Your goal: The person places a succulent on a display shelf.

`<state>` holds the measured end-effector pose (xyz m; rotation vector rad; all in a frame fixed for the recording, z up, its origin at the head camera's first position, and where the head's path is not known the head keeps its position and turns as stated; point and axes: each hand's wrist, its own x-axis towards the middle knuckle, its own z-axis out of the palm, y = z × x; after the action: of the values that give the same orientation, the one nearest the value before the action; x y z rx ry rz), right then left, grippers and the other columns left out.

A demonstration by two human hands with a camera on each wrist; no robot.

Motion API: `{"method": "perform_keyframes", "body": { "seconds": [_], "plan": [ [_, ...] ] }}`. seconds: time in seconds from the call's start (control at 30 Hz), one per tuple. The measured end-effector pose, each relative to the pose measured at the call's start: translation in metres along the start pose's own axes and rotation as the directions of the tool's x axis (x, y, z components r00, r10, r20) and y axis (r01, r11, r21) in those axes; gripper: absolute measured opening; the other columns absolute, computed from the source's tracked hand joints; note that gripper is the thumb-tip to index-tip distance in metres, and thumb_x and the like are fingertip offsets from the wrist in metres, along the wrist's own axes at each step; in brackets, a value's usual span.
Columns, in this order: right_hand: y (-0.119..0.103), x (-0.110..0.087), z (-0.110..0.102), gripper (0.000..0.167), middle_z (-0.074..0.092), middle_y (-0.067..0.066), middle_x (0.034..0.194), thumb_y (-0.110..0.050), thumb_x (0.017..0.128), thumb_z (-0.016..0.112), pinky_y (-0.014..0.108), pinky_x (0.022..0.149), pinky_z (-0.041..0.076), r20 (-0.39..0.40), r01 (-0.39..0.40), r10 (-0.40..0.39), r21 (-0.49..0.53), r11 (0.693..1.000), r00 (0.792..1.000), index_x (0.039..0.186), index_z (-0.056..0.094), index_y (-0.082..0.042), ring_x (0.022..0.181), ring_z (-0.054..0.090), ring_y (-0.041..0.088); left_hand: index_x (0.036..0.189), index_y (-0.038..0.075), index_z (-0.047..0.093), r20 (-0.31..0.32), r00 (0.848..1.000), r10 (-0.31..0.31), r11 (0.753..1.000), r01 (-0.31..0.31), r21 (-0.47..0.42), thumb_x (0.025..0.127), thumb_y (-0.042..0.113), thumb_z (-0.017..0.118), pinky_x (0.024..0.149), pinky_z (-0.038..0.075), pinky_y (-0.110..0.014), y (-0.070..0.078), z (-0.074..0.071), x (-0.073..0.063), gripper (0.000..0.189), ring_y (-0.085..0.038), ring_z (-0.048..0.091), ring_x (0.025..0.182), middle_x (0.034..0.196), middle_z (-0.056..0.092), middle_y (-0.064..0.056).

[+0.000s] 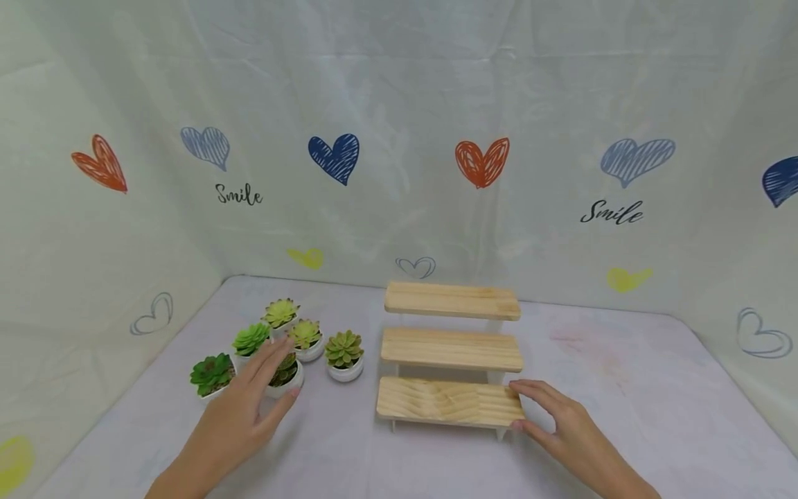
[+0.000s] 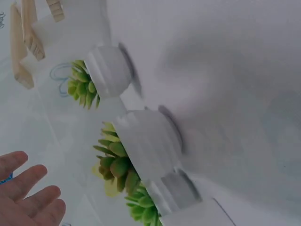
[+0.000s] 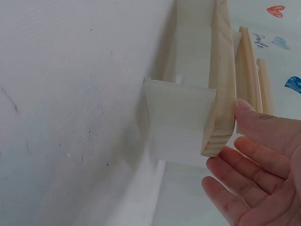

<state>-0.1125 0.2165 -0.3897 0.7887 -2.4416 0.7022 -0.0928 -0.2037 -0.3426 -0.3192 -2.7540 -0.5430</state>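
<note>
My left hand [image 1: 240,409] hovers over a cluster of small potted succulents, its fingers extended and nothing held. Beneath its fingers, a succulent [image 1: 285,371] in a white pot is partly hidden. Around it stand a dark green succulent [image 1: 212,374], a bright green one [image 1: 251,339] and yellow-green ones [image 1: 305,334]. Another succulent [image 1: 344,350] stands apart, closer to a three-tier wooden display stand [image 1: 451,350]. With thumb and fingers at the front and back corners, my right hand [image 1: 570,423] holds the right end of the lowest board [image 3: 222,108]. A pale support [image 3: 181,117] shows under that board.
A pale cloth covers the table [image 1: 648,409]. Behind it and at both sides hangs a white curtain [image 1: 411,90] printed with hearts and the word Smile. The stand's top board [image 1: 451,299] is near the back curtain.
</note>
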Motion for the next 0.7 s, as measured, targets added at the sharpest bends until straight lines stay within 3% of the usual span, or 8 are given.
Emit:
{"method": "perform_keyframes", "body": {
  "seconds": [0.17, 0.4, 0.5, 0.53, 0.63, 0.7],
  "plan": [
    [0.001, -0.002, 0.002, 0.048, 0.063, -0.005, 0.114, -0.016, 0.071, 0.078, 0.001, 0.088, 0.036, 0.025, -0.046, 0.046, 0.002, 0.999, 0.999, 0.116, 0.062, -0.015, 0.105, 0.060, 0.008, 0.147, 0.021, 0.029, -0.006, 0.998, -0.065, 0.997, 0.065, -0.047, 0.090, 0.036, 0.060, 0.084, 0.039, -0.066, -0.017, -0.004, -0.006, 0.066, -0.042, 0.034, 0.130, 0.148, 0.033, -0.013],
    [0.001, -0.004, 0.003, 0.046, 0.062, -0.004, 0.116, -0.016, 0.072, 0.078, 0.001, 0.090, 0.035, 0.024, -0.059, 0.059, 0.010, 0.998, 0.998, 0.115, 0.063, -0.017, 0.108, 0.059, 0.007, 0.147, 0.023, 0.027, -0.030, 0.996, -0.088, 0.981, 0.081, -0.175, 0.086, 0.027, 0.067, 0.083, 0.036, -0.068, -0.044, -0.008, -0.013, 0.074, -0.046, 0.036, 0.127, 0.147, 0.033, -0.017],
    [0.002, -0.004, 0.004, 0.046, 0.062, -0.002, 0.116, -0.015, 0.072, 0.077, -0.001, 0.090, 0.033, 0.019, -0.049, 0.048, 0.025, 0.999, 0.999, 0.115, 0.063, -0.017, 0.109, 0.057, 0.004, 0.147, 0.026, 0.027, -0.058, 0.994, -0.096, 0.974, 0.082, -0.212, 0.084, 0.024, 0.069, 0.087, 0.034, -0.067, -0.058, -0.010, -0.015, 0.075, -0.022, 0.027, 0.139, 0.147, 0.034, -0.017],
    [0.002, -0.004, 0.004, 0.045, 0.062, -0.002, 0.116, -0.015, 0.072, 0.077, -0.001, 0.090, 0.033, 0.019, -0.047, 0.046, 0.028, 0.999, 0.999, 0.115, 0.063, -0.017, 0.110, 0.057, 0.003, 0.146, 0.027, 0.028, -0.071, 0.992, -0.102, 0.973, 0.084, -0.216, 0.084, 0.023, 0.070, 0.096, 0.033, -0.062, -0.063, -0.010, -0.016, 0.075, -0.011, 0.023, 0.139, 0.147, 0.034, -0.016],
    [0.003, -0.004, 0.004, 0.045, 0.062, -0.001, 0.116, -0.015, 0.073, 0.077, 0.000, 0.090, 0.034, 0.025, -0.044, 0.044, 0.027, 0.999, 0.999, 0.115, 0.062, -0.017, 0.110, 0.056, 0.003, 0.146, 0.031, 0.027, -0.082, 0.987, -0.137, 0.963, 0.113, -0.245, 0.084, 0.022, 0.070, 0.105, 0.026, -0.056, -0.078, -0.012, -0.019, 0.076, 0.018, 0.013, 0.129, 0.150, 0.031, -0.007],
    [0.003, -0.004, 0.004, 0.045, 0.062, -0.001, 0.116, -0.015, 0.073, 0.077, 0.002, 0.089, 0.038, 0.028, -0.043, 0.042, 0.017, 0.999, 0.999, 0.115, 0.063, -0.017, 0.109, 0.057, 0.005, 0.146, 0.033, 0.026, -0.068, 0.984, -0.168, 0.955, 0.145, -0.258, 0.085, 0.023, 0.069, 0.114, 0.021, -0.033, -0.088, -0.013, -0.020, 0.076, 0.014, 0.013, 0.132, 0.150, 0.027, 0.009]
  ]
}}
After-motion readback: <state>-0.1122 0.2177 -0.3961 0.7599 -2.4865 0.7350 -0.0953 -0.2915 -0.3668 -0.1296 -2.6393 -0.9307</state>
